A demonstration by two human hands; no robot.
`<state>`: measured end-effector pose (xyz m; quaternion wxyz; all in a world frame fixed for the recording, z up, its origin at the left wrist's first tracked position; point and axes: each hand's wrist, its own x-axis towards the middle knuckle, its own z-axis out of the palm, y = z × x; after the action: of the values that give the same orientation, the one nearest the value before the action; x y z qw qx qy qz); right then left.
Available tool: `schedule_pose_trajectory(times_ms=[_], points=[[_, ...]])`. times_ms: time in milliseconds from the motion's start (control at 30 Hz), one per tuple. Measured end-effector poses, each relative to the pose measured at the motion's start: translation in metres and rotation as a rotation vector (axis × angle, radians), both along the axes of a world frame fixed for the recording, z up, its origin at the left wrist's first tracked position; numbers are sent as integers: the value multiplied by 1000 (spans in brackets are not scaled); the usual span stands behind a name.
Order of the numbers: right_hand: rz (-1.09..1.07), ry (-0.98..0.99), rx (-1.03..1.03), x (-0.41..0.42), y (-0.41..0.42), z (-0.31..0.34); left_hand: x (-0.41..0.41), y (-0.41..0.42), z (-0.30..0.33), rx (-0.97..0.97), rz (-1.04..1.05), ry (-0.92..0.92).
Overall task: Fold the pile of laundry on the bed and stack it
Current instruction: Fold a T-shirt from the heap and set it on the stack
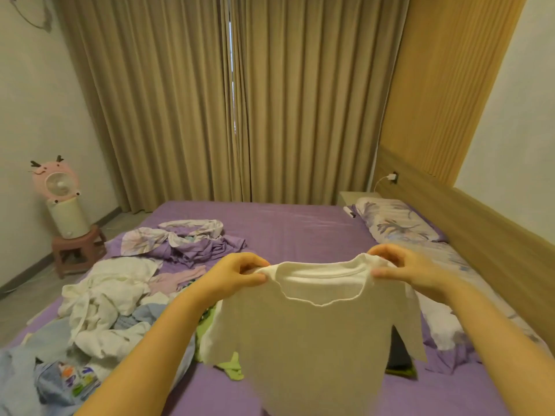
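Observation:
I hold a cream-white top [312, 334] up in the air above the purple bed [300, 229]. My left hand [237, 273] pinches its left shoulder and my right hand [399, 267] pinches its right shoulder, so the garment hangs down with the neckline facing me. The pile of unfolded laundry [102, 304] lies on the bed's left side: white, light blue and pink pieces tangled together. A green garment [231, 366] pokes out from behind the hanging top, and something dark [399, 352] lies behind its right edge.
A crumpled purple and floral sheet [186, 241] lies beyond the pile. Floral pillows [399, 223] line the right side by the wooden headboard [486, 232]. A pink fan [57, 181] stands on a stool [78, 250] left of the bed. Curtains [228, 100] hang behind.

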<state>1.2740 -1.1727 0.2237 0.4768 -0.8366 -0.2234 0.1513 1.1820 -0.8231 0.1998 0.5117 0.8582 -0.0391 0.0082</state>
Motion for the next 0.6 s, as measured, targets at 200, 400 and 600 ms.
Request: schedule_pose_trajectory(times_ms=[200, 400, 600], points=[[-150, -199, 35, -2, 6, -29, -2, -8, -11, 119, 203, -166], [-302, -387, 136, -4, 17, -40, 0, -8, -15, 86, 472, -296], [-416, -414, 125, 3, 26, -47, -2, -15, -19, 211, 629, -298]])
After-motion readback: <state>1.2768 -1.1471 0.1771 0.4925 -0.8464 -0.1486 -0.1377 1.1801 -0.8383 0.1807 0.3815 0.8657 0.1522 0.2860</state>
